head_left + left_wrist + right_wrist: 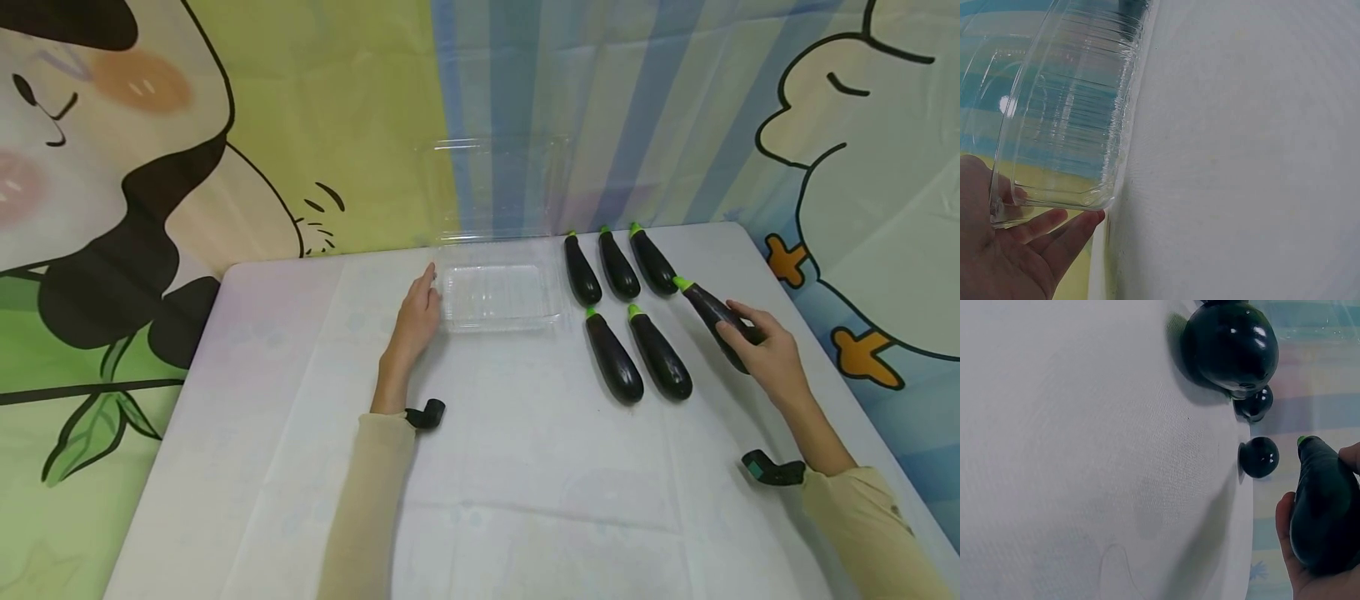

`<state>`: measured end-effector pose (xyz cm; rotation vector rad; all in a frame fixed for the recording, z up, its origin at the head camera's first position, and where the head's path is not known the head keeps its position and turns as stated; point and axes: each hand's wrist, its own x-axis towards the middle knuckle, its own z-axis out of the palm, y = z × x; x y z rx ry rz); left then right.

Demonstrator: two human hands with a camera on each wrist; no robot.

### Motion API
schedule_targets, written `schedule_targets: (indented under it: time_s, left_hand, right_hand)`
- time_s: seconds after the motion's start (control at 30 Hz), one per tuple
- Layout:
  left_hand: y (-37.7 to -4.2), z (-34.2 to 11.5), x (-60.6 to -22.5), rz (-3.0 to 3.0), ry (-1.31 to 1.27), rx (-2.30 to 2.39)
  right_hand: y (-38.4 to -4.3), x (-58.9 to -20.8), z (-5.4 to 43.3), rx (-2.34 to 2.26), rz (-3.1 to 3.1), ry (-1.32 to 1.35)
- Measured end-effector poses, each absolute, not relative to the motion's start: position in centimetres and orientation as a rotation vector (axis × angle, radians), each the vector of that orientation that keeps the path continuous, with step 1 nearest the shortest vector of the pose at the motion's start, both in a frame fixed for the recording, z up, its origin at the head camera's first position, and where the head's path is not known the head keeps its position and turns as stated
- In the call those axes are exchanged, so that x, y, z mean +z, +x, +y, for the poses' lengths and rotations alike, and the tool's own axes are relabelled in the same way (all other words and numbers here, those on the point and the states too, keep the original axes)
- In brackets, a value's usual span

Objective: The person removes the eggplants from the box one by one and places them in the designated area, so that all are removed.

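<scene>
My right hand [768,350] grips a dark, glossy eggplant [708,308] by its thick end, at the right side of the table. Its green stem end points away and to the left; in the right wrist view this eggplant [1325,509] is held clear of the tabletop. At the back of the table sits a clear plastic container [498,321], its transparent lid [510,187] standing raised behind it. My left hand [416,321] pinches the container's left side wall. In the left wrist view the fingertips [1088,219] touch the outside, and the thumb shows through the plastic.
Several more eggplants [615,358] lie in two rows to the container's right, stems pointing away. The white-covered table [525,517] ends at a cartoon-printed backdrop [360,125]. A small black camera [426,414] is worn on each wrist.
</scene>
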<state>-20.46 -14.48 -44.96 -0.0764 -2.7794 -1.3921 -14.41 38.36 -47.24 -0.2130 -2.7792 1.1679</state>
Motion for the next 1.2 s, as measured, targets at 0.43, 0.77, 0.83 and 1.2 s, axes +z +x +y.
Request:
schedule_targets:
  time_s: [0.43, 0.77, 0.83, 1.2]
  left_hand:
    - [-20.5, -14.4, -44.9, -2.787, -0.079, -1.372]
    - [-20.5, -14.5, -44.8, -2.789, -0.071, -1.374]
    - [-20.5, -14.5, -44.8, -2.787, -0.07, -1.375]
    - [-20.5, -14.5, -44.9, -2.781, -0.071, -1.379]
  right_hand:
    - [-13.3, -43.6, 35.1, 1.072, -2.845, -0.283]
    - [-13.2, -43.9, 34.7, 0.916, -2.802, -0.07]
    - [-13.1, -44.0, 34.6, 0.911, -2.799, -0.065]
    - [-12.5, -44.0, 34.5, 0.978, -2.827, -0.157]
